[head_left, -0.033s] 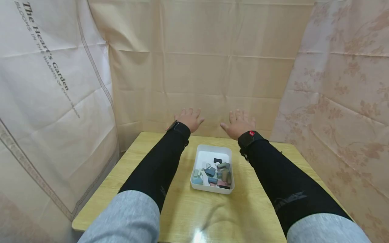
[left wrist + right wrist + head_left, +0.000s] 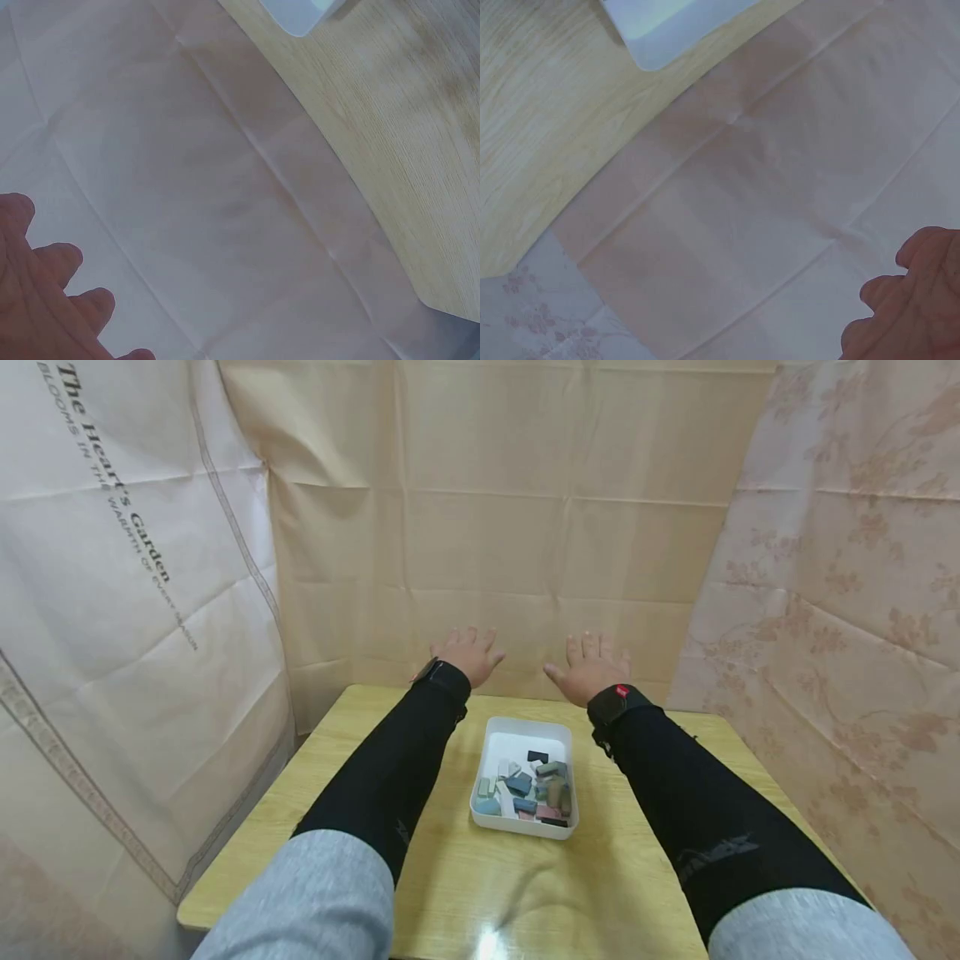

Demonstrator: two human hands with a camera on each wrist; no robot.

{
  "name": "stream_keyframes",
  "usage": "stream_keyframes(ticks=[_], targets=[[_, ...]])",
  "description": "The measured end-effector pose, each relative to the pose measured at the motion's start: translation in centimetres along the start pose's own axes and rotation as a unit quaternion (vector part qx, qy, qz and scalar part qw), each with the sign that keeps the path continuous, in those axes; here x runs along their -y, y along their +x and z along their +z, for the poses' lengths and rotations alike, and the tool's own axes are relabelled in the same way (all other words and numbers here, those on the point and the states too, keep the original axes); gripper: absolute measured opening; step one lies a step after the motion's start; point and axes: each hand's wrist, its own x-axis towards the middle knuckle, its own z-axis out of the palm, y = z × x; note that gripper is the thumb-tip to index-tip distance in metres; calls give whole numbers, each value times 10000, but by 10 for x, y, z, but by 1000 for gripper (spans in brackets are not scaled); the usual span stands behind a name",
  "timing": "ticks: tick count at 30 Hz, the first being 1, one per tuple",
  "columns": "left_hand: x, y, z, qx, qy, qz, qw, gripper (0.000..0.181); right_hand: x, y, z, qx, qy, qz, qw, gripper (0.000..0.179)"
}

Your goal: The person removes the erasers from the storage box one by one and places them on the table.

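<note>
Left of tray [image 2: 517,740], cloth [image 2: 142,677]: "The Heart's Garden"

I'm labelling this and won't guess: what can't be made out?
Left hand, left wrist view: cut off by left and bottom edges.
Right hand, right wrist view: cut off by right and bottom edges.
Small pieces, head view: lower ones partly covered by upper ones.
Tray, both wrist views: mostly beyond the top edge.
Small print, head view: last word too small, blurred.
</note>
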Motion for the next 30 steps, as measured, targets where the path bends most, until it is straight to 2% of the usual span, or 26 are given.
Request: stream_keyframes(ticks=[8, 10, 12, 15, 18, 20, 22, 26, 27, 30], targets=[[-1, -10, 1, 46, 161, 104, 9998, 63, 2, -8, 4, 221, 88, 33, 9997, 84], [3, -12, 5, -28, 175, 426, 9989, 64, 3, -13, 3, 318, 247, -29, 9992, 83], [6, -21, 12, -31, -74, 838, 9965, 65, 5, -20, 3, 379, 453, -159, 9981, 81], [15, -47, 36, 238, -752, 1277, 9887, 73, 3, -39, 14, 445, 715, -503, 9952, 70], [19, -86, 66, 852, -1613, 1025, 9779, 88, -2, -65, 41, 427, 692, -967, 9920, 48], [15, -108, 86, 1097, -1847, 801, 9734, 96, -5, -80, 65, 382, 711, -1323, 9879, 34], [6, -126, 100, 1180, -1972, 704, 9707, 93, -7, -93, 89, 305, 771, -1722, 9816, 23], [-15, -143, 120, 1035, -2107, 657, 9698, 54, -7, -105, 127, 380, 783, -2093, 9740, 6], [-19, -145, 123, 1015, -2135, 602, 9698, 50, -7, -105, 133, 355, 647, -2113, 9746, 7], [-29, -146, 129, 899, -2024, 448, 9741, 56, -8, -103, 145, 242, 255, -2028, 9786, 11]])
